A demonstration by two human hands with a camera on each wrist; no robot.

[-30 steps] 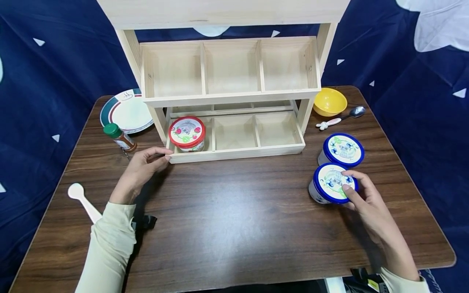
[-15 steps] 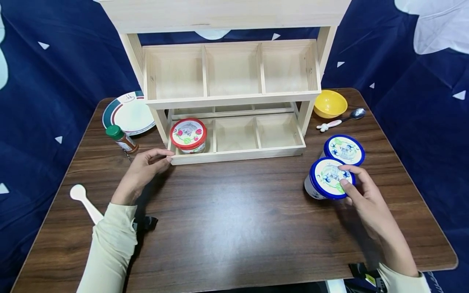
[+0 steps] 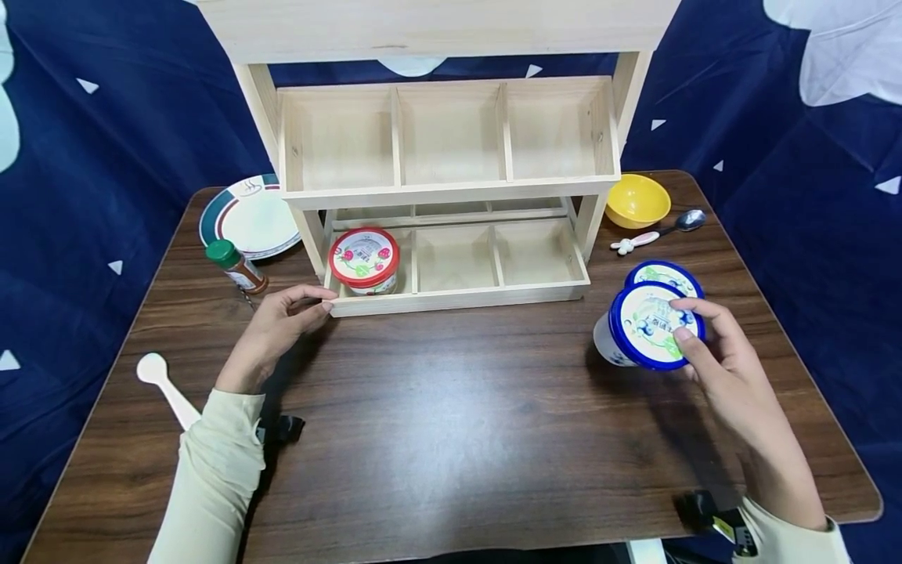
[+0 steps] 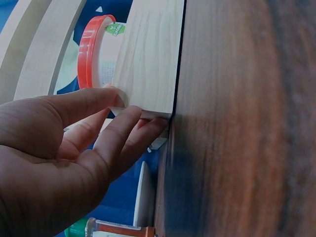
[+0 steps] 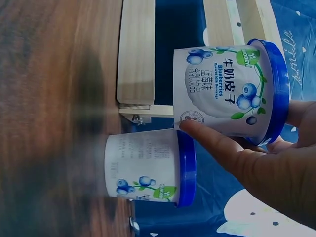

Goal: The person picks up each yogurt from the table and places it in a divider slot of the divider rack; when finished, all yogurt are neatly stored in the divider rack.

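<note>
Right of the wooden rack, the right hand grips a blue-lidded blueberry cup, lifted clear of the table and tilted so its lid faces the head camera. Its thumb lies along the cup wall and its fingers curl over the lid rim; in the right wrist view the cup hangs above a second blueberry cup standing on the table. The held cup partly hides that second cup from the head camera. At the rack's lower left front corner, the left hand rests with straight, close-set fingers touching the front rail. Behind that rail a red-lidded cup sits in the left compartment; the rail covers its lower wall.
</note>
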